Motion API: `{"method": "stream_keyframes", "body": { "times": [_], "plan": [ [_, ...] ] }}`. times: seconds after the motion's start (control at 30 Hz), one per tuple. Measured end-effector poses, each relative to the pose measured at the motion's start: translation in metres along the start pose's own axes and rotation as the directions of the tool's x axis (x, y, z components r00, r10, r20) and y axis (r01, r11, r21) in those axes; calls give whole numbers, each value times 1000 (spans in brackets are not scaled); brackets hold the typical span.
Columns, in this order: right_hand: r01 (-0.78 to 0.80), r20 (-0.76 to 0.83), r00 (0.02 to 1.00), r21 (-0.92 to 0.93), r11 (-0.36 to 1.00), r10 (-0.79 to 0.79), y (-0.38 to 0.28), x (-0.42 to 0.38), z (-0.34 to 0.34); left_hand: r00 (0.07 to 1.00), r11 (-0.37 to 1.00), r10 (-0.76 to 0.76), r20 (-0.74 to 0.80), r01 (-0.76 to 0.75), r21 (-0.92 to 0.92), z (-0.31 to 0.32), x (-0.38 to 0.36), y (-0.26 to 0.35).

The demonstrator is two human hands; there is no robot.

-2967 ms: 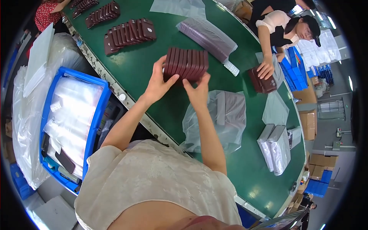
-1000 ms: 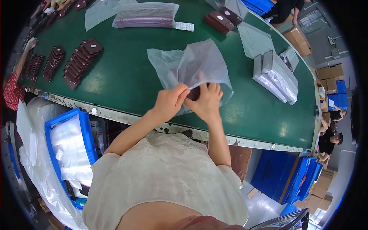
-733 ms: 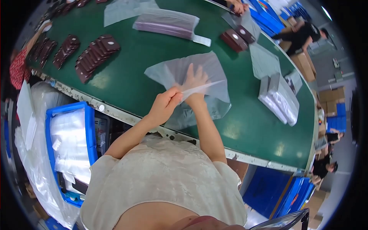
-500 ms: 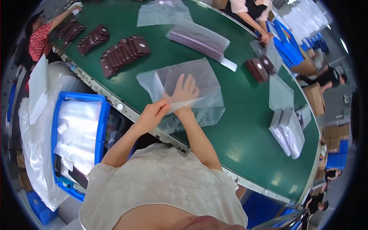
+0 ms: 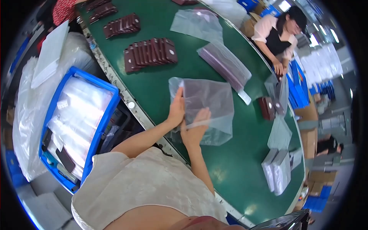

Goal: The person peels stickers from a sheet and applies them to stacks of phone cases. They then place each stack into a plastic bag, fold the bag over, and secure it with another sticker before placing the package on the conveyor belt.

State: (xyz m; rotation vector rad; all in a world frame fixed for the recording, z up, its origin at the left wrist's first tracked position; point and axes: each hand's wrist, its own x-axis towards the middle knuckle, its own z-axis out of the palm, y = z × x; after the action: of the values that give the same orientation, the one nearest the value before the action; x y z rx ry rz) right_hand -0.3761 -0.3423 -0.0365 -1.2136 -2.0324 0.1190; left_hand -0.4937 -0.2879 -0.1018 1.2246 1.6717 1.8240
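Note:
A large translucent plastic bag [image 5: 218, 101] lies spread on the green table in front of me. At its left side, my left hand [image 5: 176, 110] grips the film, fingers pointing up along the edge. My right hand [image 5: 195, 128] reaches in at the near side, with the film over its fingers; they look stretched out and hold nothing I can see. Beyond the bag is a long purplish bundle [image 5: 222, 65] in clear plastic. A row of dark brown, flat cases [image 5: 150, 55] stands to the far left of my hands.
More brown cases [image 5: 122, 25] line the table's left side. Wrapped packs [image 5: 276, 168] and two brown cases [image 5: 267, 107] are at right. A blue crate [image 5: 101, 126] of plastic bags stands left, off the table. A co-worker [image 5: 281, 42] works across the table.
My view has turned, shifting the table's contents. My left hand has gone from pinching the bag's near edge to its left side. My right hand's spread fingers have drawn closer together.

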Motion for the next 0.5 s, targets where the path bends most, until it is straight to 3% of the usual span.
{"method": "stream_keyframes", "body": {
  "times": [0.07, 0.1, 0.2, 0.23, 0.3, 0.37, 0.4, 0.47, 0.5],
  "plan": [
    [12, 72, 997, 8, 1000, -13, 2, -15, -12, 996, 977, -17, 90, 35, -209, 17, 17, -32],
    [5, 122, 993, -1, 1000, -5, 3, -21, -18, 998, 979, -22, 64, 34, -200, 12, 26, -39],
    [21, 188, 982, 11, 1000, -22, 15, -39, -30, 857, 936, -33, 515, -154, 316, -19, 71, 2],
    [34, 190, 981, 21, 999, -38, 20, -44, -37, 865, 934, -32, 501, -153, 323, -30, 92, 17],
    [-125, 134, 984, 51, 991, 117, 27, -55, -53, 920, 784, 59, 387, -283, 553, -53, 132, 36],
    [-175, 114, 980, 80, 981, 166, 31, -63, -67, 980, 748, 169, 103, -196, 634, -71, 163, 24],
    [-225, 93, 972, 99, 969, 216, 33, -66, -73, 981, 745, 167, 104, -194, 638, -77, 173, 15],
    [-276, 71, 961, 120, 954, 269, 38, -71, -78, 976, 500, 184, -120, 13, 866, -83, 186, 1],
    [-282, 62, 959, 123, 951, 276, 40, -73, -77, 976, 497, 188, -115, 6, 868, -80, 190, -2]
  ]
}}
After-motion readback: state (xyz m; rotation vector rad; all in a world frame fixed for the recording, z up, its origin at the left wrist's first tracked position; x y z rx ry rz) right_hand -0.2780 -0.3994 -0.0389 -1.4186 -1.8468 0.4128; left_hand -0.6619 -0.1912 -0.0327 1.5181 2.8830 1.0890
